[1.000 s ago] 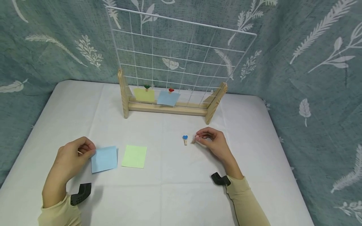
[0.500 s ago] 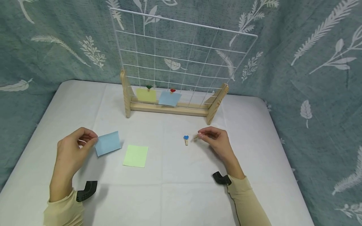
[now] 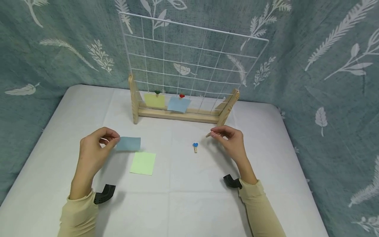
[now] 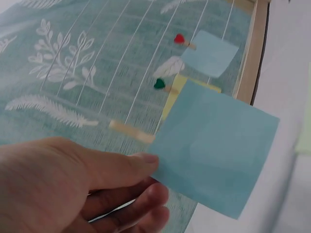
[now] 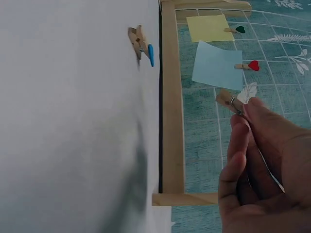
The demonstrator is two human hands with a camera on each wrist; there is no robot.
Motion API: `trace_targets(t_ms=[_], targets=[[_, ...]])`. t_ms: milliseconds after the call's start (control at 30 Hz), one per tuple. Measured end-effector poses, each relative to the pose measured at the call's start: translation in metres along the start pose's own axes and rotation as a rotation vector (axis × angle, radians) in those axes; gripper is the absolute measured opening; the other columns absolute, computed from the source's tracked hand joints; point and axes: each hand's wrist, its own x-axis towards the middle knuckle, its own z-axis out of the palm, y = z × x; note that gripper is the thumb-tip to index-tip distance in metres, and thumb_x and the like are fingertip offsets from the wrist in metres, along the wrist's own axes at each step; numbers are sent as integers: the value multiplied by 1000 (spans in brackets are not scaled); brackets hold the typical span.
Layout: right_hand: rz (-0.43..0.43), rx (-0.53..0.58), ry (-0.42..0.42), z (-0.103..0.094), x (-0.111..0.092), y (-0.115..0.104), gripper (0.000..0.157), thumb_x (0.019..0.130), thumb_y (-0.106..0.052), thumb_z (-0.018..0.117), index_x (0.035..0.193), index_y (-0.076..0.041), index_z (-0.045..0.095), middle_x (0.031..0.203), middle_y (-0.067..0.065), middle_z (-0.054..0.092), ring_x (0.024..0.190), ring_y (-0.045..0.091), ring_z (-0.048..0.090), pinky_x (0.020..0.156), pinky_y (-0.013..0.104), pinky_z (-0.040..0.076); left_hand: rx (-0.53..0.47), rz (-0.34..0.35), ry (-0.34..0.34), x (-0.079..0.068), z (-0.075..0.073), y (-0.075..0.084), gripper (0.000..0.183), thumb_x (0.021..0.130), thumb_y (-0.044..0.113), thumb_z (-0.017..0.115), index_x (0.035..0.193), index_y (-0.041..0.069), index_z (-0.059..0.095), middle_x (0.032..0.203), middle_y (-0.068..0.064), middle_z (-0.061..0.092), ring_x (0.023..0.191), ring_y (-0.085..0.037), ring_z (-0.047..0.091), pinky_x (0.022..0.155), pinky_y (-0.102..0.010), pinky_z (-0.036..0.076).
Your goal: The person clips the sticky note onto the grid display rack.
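My left hand (image 3: 93,153) pinches a blue sticky note (image 3: 128,144) by its left edge, raised over the table. The left wrist view shows that blue note (image 4: 218,155) flat and broad, with the thumb on its near side. Between thumb and fingertips, my right hand (image 3: 232,142) grips a small wooden clothespin (image 5: 225,99), whose far end is hidden by the fingers. Left of that hand, a clothespin with a blue heart (image 3: 195,147) lies on the table. A light green sticky note (image 3: 143,163) lies below the held blue one.
A white wire grid (image 3: 195,60) stands in a wooden base (image 3: 177,115) at the back. Clipped low on it are a yellow note (image 3: 154,101) under a green heart clothespin and a blue note (image 3: 178,104) under a red heart clothespin. Patterned curtain hangs behind.
My left hand has lifted the blue note off the table and carried it right and toward the grid. My right hand has raised its clothespin slightly and moved a little toward the grid.
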Motion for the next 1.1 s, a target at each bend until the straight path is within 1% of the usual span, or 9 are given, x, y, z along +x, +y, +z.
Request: trace_targets(t_ms=[67, 200, 367, 500, 633, 700, 767, 967, 1100], targets=[[-5, 16, 14, 0, 3, -3, 15, 91, -3, 82, 106, -2, 80, 98, 20, 78, 86, 13, 73, 78, 21, 58, -15, 11, -11, 4, 5, 5, 9, 91, -1, 79, 94, 6, 75, 85, -10, 74, 78, -20, 63, 70, -14, 45], [-6, 36, 34, 0, 9, -10, 17, 91, -2, 82, 107, 0, 79, 101, 21, 78, 87, 17, 76, 81, 24, 61, -42, 38, -24, 11, 14, 15, 12, 90, -4, 79, 93, 6, 75, 84, -9, 73, 78, -21, 63, 69, -12, 44], [-12, 15, 74, -1, 14, -17, 20, 91, 1, 80, 110, 5, 77, 103, 25, 77, 90, 28, 77, 81, 24, 61, -68, 63, -40, 15, 30, 24, 10, 90, -3, 79, 93, 6, 75, 85, -10, 72, 77, -22, 64, 68, -13, 44], [-25, -19, 117, -2, 16, -24, 21, 90, 6, 78, 110, 11, 75, 105, 27, 76, 91, 41, 74, 82, 25, 62, -83, 74, -49, 18, 44, 31, 10, 90, -3, 80, 92, 6, 76, 85, -9, 72, 77, -21, 64, 67, -18, 47], [-48, -36, 148, -2, 18, -40, 20, 90, 9, 78, 109, 14, 74, 105, 29, 76, 89, 48, 73, 78, 25, 62, -87, 93, -58, 23, 54, 37, 10, 89, -2, 81, 91, 6, 76, 85, -8, 72, 77, -19, 64, 67, -30, 53], [-65, -37, 157, -1, 19, -48, 19, 90, 9, 77, 108, 14, 74, 104, 29, 75, 88, 49, 73, 77, 25, 62, -89, 106, -65, 25, 58, 41, 10, 89, -2, 81, 91, 6, 76, 85, -7, 72, 77, -19, 63, 67, -35, 55], [-83, -51, 163, -1, 21, -53, 18, 90, 10, 77, 107, 14, 74, 104, 29, 76, 88, 48, 73, 77, 24, 62, -93, 113, -71, 27, 61, 44, 10, 89, -2, 82, 90, 7, 76, 84, -7, 72, 76, -18, 63, 67, -38, 55], [-130, -115, 180, 0, 27, -59, 17, 89, 10, 77, 107, 12, 75, 103, 26, 77, 88, 44, 74, 80, 21, 60, -110, 135, -82, 32, 71, 52, 11, 89, -1, 82, 89, 9, 76, 82, -5, 71, 74, -17, 63, 66, -30, 52], [-146, -141, 182, -1, 30, -63, 18, 90, 10, 77, 107, 12, 75, 103, 26, 77, 88, 44, 75, 81, 20, 60, -135, 147, -65, 36, 76, 60, 10, 89, 0, 82, 89, 9, 77, 83, -5, 72, 74, -17, 63, 66, -32, 53]])
